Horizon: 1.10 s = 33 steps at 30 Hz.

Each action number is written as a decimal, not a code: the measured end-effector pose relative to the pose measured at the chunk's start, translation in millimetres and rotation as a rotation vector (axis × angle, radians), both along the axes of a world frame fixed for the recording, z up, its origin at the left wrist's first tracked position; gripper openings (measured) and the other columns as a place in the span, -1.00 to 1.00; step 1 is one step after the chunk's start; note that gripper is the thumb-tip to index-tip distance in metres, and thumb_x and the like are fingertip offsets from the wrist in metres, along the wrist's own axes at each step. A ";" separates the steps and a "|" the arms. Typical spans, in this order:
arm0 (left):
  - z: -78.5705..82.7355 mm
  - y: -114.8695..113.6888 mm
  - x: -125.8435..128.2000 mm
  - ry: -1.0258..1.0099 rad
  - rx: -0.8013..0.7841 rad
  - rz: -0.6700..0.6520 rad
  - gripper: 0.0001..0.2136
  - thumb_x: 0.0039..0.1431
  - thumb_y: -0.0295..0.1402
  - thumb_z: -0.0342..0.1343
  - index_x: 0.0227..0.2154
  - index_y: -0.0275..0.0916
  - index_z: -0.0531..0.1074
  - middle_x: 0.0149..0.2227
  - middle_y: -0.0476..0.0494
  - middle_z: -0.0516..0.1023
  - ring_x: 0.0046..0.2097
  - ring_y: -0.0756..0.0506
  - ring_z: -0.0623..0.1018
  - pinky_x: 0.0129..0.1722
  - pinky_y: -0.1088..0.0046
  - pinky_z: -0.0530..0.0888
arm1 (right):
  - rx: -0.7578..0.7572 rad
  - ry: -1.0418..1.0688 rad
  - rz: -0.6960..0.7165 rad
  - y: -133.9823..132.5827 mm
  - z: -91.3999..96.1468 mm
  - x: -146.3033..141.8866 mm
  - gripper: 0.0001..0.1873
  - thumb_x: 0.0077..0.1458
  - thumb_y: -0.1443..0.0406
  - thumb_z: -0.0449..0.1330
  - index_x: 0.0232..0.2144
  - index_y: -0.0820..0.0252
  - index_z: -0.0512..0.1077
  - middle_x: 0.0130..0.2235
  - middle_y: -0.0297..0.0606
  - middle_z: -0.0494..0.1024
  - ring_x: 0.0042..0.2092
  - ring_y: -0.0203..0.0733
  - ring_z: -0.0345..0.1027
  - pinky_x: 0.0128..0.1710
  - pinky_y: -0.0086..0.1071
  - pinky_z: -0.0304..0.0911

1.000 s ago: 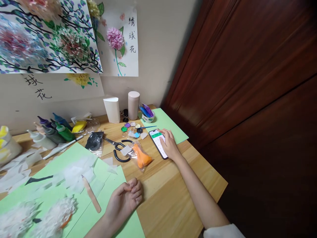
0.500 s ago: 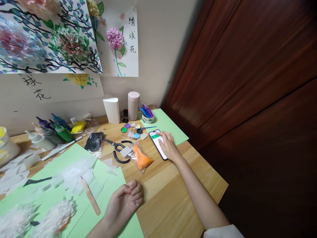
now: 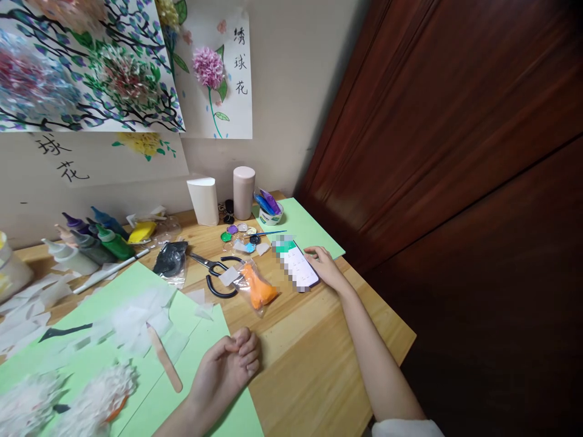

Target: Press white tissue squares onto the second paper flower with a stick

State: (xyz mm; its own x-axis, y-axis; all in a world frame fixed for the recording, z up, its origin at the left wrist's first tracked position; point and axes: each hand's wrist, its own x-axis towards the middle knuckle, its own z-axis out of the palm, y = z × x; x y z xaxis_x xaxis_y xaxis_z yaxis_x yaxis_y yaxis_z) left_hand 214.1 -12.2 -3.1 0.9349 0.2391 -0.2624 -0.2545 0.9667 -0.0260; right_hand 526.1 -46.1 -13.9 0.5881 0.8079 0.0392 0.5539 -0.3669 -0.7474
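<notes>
A phone (image 3: 298,267) with a lit white and green screen, partly blurred by blocks, lies on the wooden table. My right hand (image 3: 327,268) rests at its right edge, fingers stretched out and holding nothing; the fingertips are close to the screen's side, though I cannot tell whether they touch it. Palm up on the table, my left hand (image 3: 232,364) is curled into a loose fist with nothing visible in it. Its wrist lies over green paper (image 3: 204,376). Beyond it are an orange clay packet (image 3: 259,288) and black-handled scissors (image 3: 218,267). A wooden stick (image 3: 164,358) lies left of the hand.
White paper flowers (image 3: 100,400) and tissue scraps (image 3: 136,318) cover the green paper. Along the wall stand paint bottles (image 3: 112,243), a white container (image 3: 203,201), a pinkish cylinder (image 3: 244,193) and a small tub (image 3: 271,212). Dark wood panelling (image 3: 432,182) bounds the right.
My right hand has slid right, off the phone's screen to its edge. My left hand stays curled in place. The view has shifted slightly.
</notes>
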 end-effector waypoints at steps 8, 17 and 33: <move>-0.3 0.2 0.7 0.016 0.011 0.004 -0.83 -0.07 -0.59 -0.01 -0.59 -0.28 0.10 -0.54 0.02 0.05 -0.52 0.06 0.14 -0.49 0.54 0.16 | 0.005 0.234 0.088 -10.0 8.6 7.0 -0.67 0.07 0.12 0.06 -0.21 0.22 0.41 -0.22 -0.21 0.47 -0.18 -0.20 0.33 -0.13 -0.30 0.26; 1.0 -0.8 -0.7 0.018 0.014 0.001 -0.84 -0.05 -0.59 -0.03 -0.59 -0.29 0.11 -0.53 0.02 0.05 -0.51 0.06 0.15 -0.48 0.54 0.16 | -0.010 0.141 0.079 -6.7 -5.3 8.1 -0.63 -0.07 0.10 0.22 -0.22 0.17 0.40 -0.17 -0.22 0.38 -0.14 -0.17 0.25 -0.05 -0.25 0.19; 4.8 -0.8 1.3 0.024 0.008 0.007 -0.86 -0.04 -0.60 -0.05 -0.59 -0.31 0.14 -0.53 0.01 0.06 -0.50 0.05 0.16 -0.48 0.53 0.17 | -0.255 -0.002 0.258 -18.7 14.2 -2.9 0.00 -0.28 0.04 0.37 0.19 0.05 0.05 0.11 -0.11 0.10 0.19 0.07 -0.01 0.20 -0.05 -0.05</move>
State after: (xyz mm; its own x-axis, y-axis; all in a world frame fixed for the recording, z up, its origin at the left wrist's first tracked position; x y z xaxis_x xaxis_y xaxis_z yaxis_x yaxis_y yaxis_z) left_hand 215.4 -13.1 1.7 0.9265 0.2483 -0.2828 -0.2621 0.9650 -0.0116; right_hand 523.2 -64.9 0.3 0.3633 0.9137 -0.1819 0.6542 -0.3892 -0.6485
